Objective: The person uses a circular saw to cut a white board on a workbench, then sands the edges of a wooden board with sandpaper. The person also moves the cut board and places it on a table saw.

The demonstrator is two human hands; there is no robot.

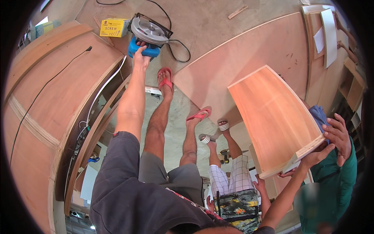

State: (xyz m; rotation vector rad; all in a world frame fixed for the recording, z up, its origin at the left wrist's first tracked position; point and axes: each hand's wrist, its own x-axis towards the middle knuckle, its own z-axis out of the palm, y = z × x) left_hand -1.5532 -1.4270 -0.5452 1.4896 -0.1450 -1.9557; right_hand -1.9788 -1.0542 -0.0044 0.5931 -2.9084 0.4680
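My left arm reaches forward, and my left hand [142, 54] is closed around the blue handle of a circular saw [150, 29]. The saw's round blade and grey guard face up toward me; I cannot tell whether it rests on the floor. On the right, my right hand [316, 156] grips the near right corner of a wooden box [272, 121], with its fingers partly hidden at the edge. The box is tilted, its smooth plywood side up. Another person's hand [338, 136], beside a green sleeve, is at that same corner, next to a dark blue cloth [319, 117].
A yellow screw box [113, 28] stands left of the saw, whose black cord [181, 58] loops over the floor. A long plywood cabinet [58, 85] fills the left. A plywood sheet [249, 58] lies ahead. Another person in checked shorts [230, 175] stands nearby; a drill [224, 156] lies behind.
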